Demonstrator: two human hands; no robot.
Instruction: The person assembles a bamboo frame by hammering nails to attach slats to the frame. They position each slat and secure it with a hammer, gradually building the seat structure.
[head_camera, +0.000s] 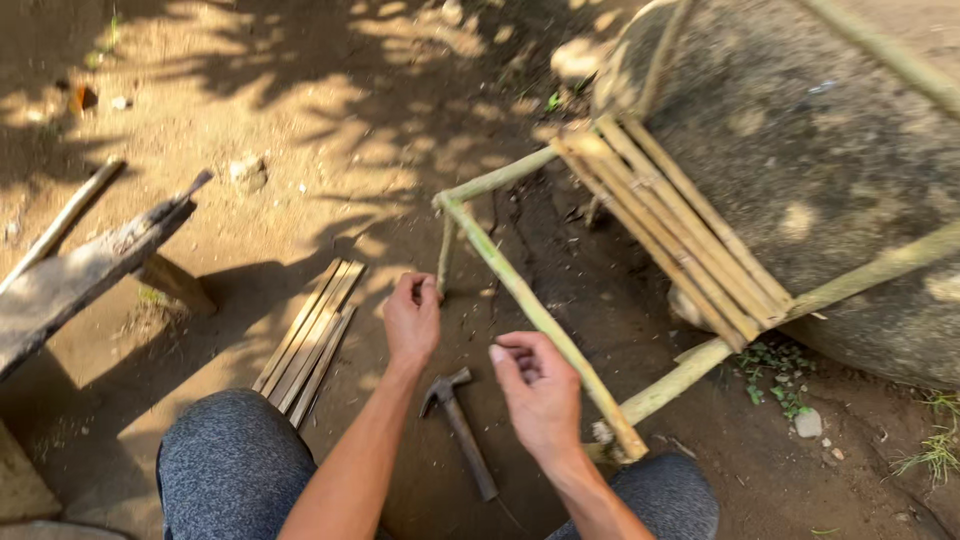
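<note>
Below, the hammer (458, 425) lies between left hand (412, 320) and right hand (540, 395).

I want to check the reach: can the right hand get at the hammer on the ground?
Probably yes. The hammer lies on bare soil just left of the right hand, with nothing between them.

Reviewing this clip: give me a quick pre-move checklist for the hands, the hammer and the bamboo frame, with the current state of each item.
1. Hammer within reach: ok, it lies on the dirt between both hands.
2. Left hand free: cannot tell, fingers curled, maybe pinching something small.
3. Right hand free: cannot tell, fingers curled beside the front pole, contact unclear.
4. Bamboo frame steady: ok, its far end leans on the big rock.
5. Slats on frame in place: ok, laid side by side across it.
6. Spare slats at hand: ok, a bundle lies left of the left hand.
</note>
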